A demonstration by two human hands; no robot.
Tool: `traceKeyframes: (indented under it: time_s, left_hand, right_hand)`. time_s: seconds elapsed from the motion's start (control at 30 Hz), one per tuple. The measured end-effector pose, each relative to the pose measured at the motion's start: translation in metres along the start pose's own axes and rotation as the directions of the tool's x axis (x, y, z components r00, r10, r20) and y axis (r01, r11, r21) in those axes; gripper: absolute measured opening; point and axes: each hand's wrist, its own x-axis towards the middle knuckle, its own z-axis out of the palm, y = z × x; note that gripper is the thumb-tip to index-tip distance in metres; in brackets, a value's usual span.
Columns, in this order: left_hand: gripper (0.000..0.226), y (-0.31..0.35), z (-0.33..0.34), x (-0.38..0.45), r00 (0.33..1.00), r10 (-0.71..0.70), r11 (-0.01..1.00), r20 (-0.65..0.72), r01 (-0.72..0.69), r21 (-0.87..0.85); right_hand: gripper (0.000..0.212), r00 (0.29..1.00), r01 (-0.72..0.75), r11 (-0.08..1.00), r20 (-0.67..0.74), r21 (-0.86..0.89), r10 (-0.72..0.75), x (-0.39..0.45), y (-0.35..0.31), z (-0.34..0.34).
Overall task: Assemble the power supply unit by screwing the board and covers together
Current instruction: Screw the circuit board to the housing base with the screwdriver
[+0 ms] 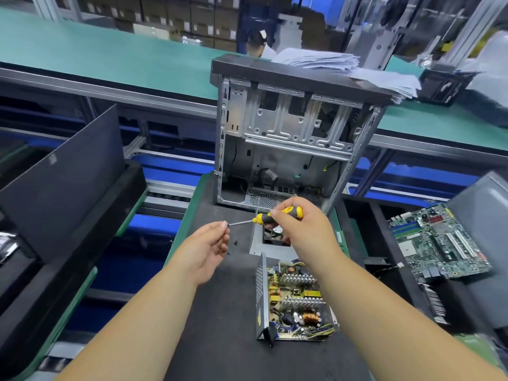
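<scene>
The right hand (295, 224) is curled round the yellow-and-black handle of a screwdriver (270, 217), gripping it with the shaft pointing left and slightly down. The left hand (207, 247) is raised palm-up, fingers loosely bent, its fingertips (224, 224) brought together at the tip of the shaft; whether they pinch a screw there is too small to tell. Both forearms reach forward from the near edge of the worktop (228, 312), the hands held above it and close together, joined only through the tool.

The open power supply (291, 298), its board exposed with coils and heat sinks, sits on the dark mat near the right edge of the worktop, below the right forearm. A grey cover (270, 250) with a fan lies just behind it, partly hidden by the right hand. A few small black screws (235, 241) lie on the mat beside the left hand. A bare computer case (288, 138) stands upright at the far end of the worktop, with a stack of papers (357, 70) on top. A motherboard (442, 243) lies off to the right.
</scene>
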Motion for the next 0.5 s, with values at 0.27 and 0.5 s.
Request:
traceKeyframes:
  time_s: [0.27, 0.5]
  left_hand:
    - [0.006, -0.013, 0.022, -0.011, 0.998, -0.067, 0.992, 0.004, 0.066, 0.111]
    - [0.009, -0.038, 0.059, -0.025, 0.999, -0.030, 0.959, 0.045, 0.016, 0.284]
  right_hand:
    - [0.009, 0.998, -0.057, 0.998, 0.033, 0.030, 0.056, -0.018, 0.008, -0.035]
    - [0.012, 0.998, -0.062, 0.995, -0.024, 0.074, 0.063, -0.043, 0.025, -0.079]
